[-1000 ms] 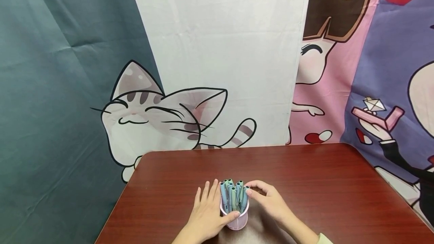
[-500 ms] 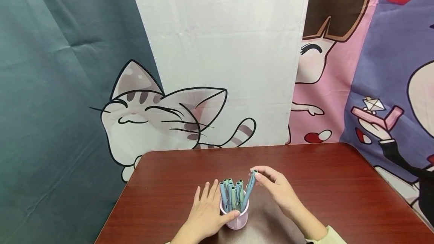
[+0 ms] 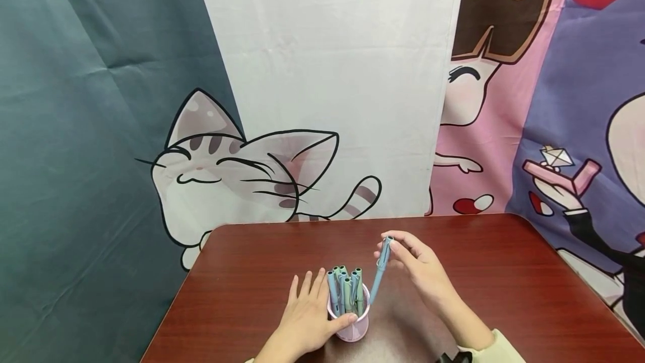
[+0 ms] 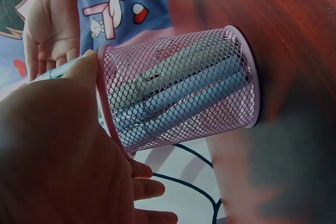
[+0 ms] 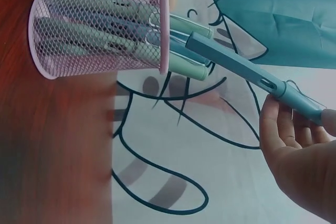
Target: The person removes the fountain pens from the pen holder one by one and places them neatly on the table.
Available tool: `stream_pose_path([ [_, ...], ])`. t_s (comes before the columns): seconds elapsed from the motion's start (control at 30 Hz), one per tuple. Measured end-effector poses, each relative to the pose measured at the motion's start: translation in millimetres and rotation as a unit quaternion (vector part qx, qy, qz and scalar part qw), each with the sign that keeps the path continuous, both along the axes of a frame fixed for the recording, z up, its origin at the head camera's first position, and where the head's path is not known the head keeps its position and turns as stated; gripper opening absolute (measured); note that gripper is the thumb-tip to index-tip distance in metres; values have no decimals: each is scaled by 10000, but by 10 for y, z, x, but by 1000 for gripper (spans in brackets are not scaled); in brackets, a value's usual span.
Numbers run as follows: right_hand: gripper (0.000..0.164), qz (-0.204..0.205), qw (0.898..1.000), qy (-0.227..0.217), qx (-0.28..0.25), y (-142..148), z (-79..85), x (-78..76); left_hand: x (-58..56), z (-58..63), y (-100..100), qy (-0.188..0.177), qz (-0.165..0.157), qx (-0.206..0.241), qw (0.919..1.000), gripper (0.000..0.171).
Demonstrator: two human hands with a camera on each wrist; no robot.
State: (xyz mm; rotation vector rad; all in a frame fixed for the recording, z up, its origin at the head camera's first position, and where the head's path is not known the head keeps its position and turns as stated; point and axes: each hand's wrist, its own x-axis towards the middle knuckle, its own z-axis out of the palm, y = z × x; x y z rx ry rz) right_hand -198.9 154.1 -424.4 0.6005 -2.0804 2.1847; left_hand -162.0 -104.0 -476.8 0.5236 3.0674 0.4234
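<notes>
A pink mesh pen holder [image 3: 354, 331] stands upright on the table, with several blue and green capped pens [image 3: 346, 296] in it. My left hand [image 3: 304, 321] rests at its left side, fingers straight and spread, the thumb lying across the front rim. In the left wrist view that thumb touches the rim of the pen holder [image 4: 252, 77]. Between thumb and fingers, my right hand [image 3: 428, 276] pinches a blue pen [image 3: 381, 265] by its capped end. This pen slants down toward the holder; in the right wrist view its lower end is outside the rim [image 5: 164, 24].
The dark red wooden table [image 3: 478, 256] extends behind and to both sides of the hands. A cartoon-printed cloth backdrop [image 3: 327, 88] hangs beyond its far edge.
My right hand has drawn the blue pen up out of the pen holder and moved up and to the right with it. The left hand and the holder stay in place.
</notes>
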Motion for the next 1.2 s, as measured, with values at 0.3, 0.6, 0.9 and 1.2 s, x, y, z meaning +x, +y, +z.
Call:
stream_pose_path([
  [0.3, 32, -289, 9993, -208, 116, 65, -14, -32, 3, 7, 0, 33, 0, -92, 10000, 107],
  [0.6, 35, -335, 9975, -610, 114, 118, -101, -83, 13, 18, 0, 23, 1, -121, 9999, 108],
  [0.9, 37, -140, 9937, -1091, 208, 163, -249, -182, 27, 31, -1, 35, -6, -153, 9999, 108],
  [1.2, 39, -5, 9870, -1549, 417, 255, -432, -301, 46, 62, 14, 73, 1, -85, 9999, 106],
])
